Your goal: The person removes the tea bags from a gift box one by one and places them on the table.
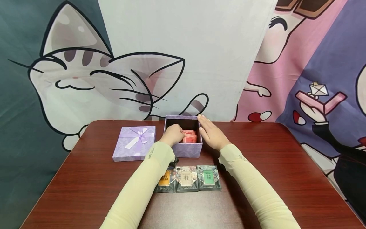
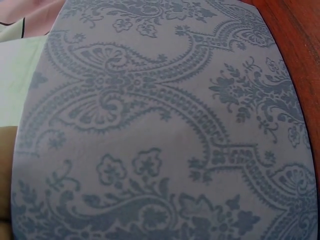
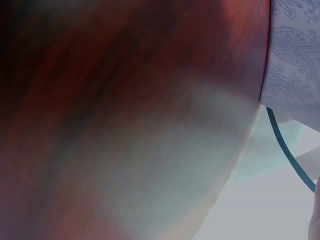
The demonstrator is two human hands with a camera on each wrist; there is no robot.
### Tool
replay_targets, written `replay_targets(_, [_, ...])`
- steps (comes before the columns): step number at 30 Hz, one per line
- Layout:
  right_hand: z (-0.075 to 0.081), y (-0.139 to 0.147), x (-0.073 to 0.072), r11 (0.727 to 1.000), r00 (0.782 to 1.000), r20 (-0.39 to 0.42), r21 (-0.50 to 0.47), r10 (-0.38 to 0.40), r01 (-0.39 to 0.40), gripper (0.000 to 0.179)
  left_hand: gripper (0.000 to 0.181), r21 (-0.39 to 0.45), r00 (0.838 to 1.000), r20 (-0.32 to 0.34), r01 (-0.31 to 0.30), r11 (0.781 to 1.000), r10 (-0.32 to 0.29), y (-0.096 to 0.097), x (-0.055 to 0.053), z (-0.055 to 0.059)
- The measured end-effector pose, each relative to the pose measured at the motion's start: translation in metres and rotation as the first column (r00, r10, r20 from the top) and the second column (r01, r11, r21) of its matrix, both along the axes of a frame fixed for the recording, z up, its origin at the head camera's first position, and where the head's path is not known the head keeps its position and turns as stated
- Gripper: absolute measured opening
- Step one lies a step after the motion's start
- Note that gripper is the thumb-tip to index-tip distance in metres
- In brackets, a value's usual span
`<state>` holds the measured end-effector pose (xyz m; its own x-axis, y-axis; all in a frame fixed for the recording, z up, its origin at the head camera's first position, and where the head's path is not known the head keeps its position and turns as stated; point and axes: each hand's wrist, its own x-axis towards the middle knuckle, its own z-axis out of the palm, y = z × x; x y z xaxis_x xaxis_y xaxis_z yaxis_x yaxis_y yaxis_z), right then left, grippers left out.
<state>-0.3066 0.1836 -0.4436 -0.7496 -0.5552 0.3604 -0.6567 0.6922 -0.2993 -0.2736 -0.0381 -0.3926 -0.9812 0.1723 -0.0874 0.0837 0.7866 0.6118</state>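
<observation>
An uncovered purple gift box (image 1: pixel 187 150) stands towards the far edge of the table, with small red packets (image 1: pixel 189 138) inside. My left hand (image 1: pixel 172 135) reaches over its left side, fingers bent down beside those packets. The fingertips are hidden, so I cannot tell whether they pinch a packet. Along the right wall of the box lies my right hand (image 1: pixel 212 132), its fingers straight and pointing away from me. Patterned box wall (image 2: pixel 150 120) fills most of the left wrist view. In the right wrist view, a corner of the box (image 3: pixel 295 60) shows at upper right.
Left of the box lies its purple lid (image 1: pixel 134 143) with a ribbon bow. Nearer me is a row of dark sachets with an orange label (image 1: pixel 164 179), a cream label (image 1: pixel 186 179) and a green label (image 1: pixel 209 178). My left sleeve partly covers the orange-labelled one.
</observation>
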Motion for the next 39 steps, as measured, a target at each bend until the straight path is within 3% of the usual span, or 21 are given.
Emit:
replay_targets(2, [-0.0003,-0.0001,-0.0003,1.000,1.000,-0.003,-0.003,0.004,-0.004,0.057,0.006,0.005,1.000,-0.013,-0.014,1.000,0.014,0.0002,0.0017,0.0010])
replay_targets(14, [-0.0017,0.0006,-0.0015,1.000,1.000,-0.002,0.007,-0.007,0.007,0.057,0.009,0.098,0.998,-0.034,-0.040,0.994,0.043,0.0001,0.0027,0.0004])
replay_targets(23, [0.0002,-0.0001,0.0002,1.000,1.000,0.018,0.001,-0.007,0.007,0.057,0.012,0.232,0.994,-0.067,-0.068,0.970,0.085,-0.0014,0.0030,-0.0030])
replay_targets(30, [-0.0005,-0.0003,-0.0003,1.000,1.000,0.007,-0.001,0.000,0.000,0.057,0.011,0.290,0.988,-0.104,-0.078,0.954,0.112,-0.0028,0.0047,-0.0040])
replay_targets(34, [-0.0006,-0.0007,-0.0006,1.000,1.000,0.002,-0.003,0.006,-0.006,0.057,0.010,0.340,0.974,-0.166,-0.089,0.936,0.153,-0.0030,0.0060,-0.0044])
replay_targets(39, [0.0004,-0.0007,-0.0003,1.000,1.000,0.009,0.000,-0.001,0.001,0.057,0.011,0.445,0.954,-0.206,-0.107,0.889,0.217,-0.0031,0.0092,-0.0037])
